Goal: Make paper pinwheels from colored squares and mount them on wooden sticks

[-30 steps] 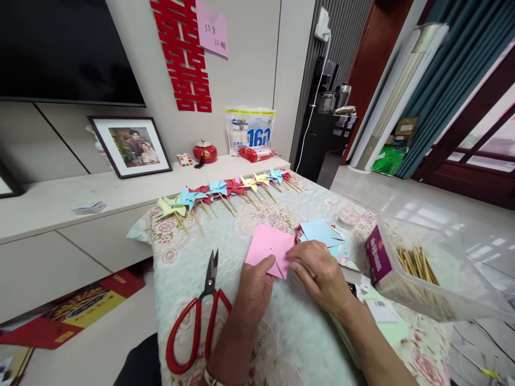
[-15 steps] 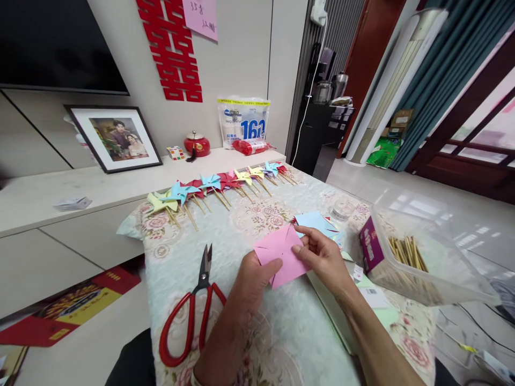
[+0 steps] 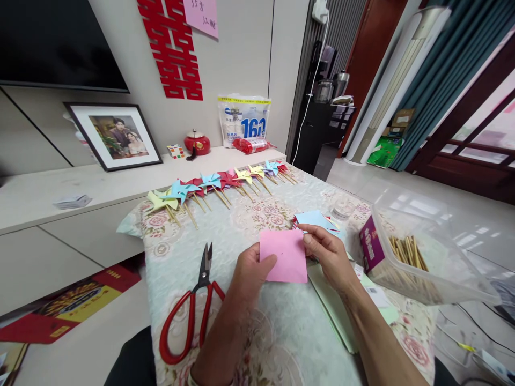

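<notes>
A pink square of paper (image 3: 284,265) with a small dark dot near its middle is held up over the tablecloth. My left hand (image 3: 250,276) grips its left side, thumb laid across the front. At the upper right corner, the thumb and fingers of my right hand (image 3: 328,254) pinch the sheet. Blue cut paper (image 3: 316,220) lies just beyond my right hand, on top of other coloured pieces. Beneath my right wrist is a stack of pale green paper (image 3: 332,308). Red-handled scissors (image 3: 205,276) rest left of my left forearm, blades pointing away.
Several paper pinwheels (image 3: 211,181) on sticks line the table's far edge. On the right, a clear plastic box (image 3: 438,289) holds thin sticks (image 3: 408,252). A round clear container (image 3: 343,209) stands behind the blue paper. Beyond the table runs a white cabinet (image 3: 116,190).
The pink paper has turned from a slant to nearly level, and its slits no longer show. My right hand has shifted from its front to the upper right corner.
</notes>
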`<state>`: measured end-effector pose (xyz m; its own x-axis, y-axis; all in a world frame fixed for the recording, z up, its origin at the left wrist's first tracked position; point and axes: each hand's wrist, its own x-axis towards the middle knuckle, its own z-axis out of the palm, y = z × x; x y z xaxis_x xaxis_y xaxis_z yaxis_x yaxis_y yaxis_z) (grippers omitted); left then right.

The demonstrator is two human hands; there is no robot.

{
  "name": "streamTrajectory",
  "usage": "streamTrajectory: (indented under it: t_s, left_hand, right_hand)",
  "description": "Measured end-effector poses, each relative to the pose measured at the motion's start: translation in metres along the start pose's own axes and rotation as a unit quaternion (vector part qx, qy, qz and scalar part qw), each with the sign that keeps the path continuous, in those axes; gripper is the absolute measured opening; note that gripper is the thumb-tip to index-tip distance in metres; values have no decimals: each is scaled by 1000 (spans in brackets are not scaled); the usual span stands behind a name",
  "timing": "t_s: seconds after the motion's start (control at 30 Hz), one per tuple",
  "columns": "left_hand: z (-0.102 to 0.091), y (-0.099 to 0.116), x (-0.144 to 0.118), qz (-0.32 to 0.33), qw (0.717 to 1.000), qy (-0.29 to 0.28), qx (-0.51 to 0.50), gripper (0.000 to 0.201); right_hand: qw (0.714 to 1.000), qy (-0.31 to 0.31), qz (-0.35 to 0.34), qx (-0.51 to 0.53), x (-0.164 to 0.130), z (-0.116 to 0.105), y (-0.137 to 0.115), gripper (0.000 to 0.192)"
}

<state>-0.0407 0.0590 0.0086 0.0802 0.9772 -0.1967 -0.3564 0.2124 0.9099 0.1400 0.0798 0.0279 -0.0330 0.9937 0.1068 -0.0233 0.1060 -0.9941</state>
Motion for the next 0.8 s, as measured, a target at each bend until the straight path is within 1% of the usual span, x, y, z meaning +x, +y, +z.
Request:
streamTrajectory:
  t_s: [0.1,0.2,0.37,0.47,0.63,0.8]
  left_hand:
    - [-1,5,-1,-18,998,-24,49,33]
    - [-1,8,-2,-20,998,-29,57,33]
    - [-6,7,0,-12,1000,-10,20,37]
    - [-6,6,0,-17,1000,-19,-13,40]
    - [-4,8,-3,-37,999,-24,-31,40]
    - [-3,7,-2,-22,999,-10,-34,37]
  right_hand:
    - [1000,-14,16,2,0,0,0,45]
    - [999,-34,33,-16,0,1,1,44]
    - [998,-24,44,-47,0,0,4,38]
    - [999,-17,30,-19,1,0,6,32]
    - [1000,8,14,21,3,0,6,26]
    - [999,-3,22,26,2,0,6,27]
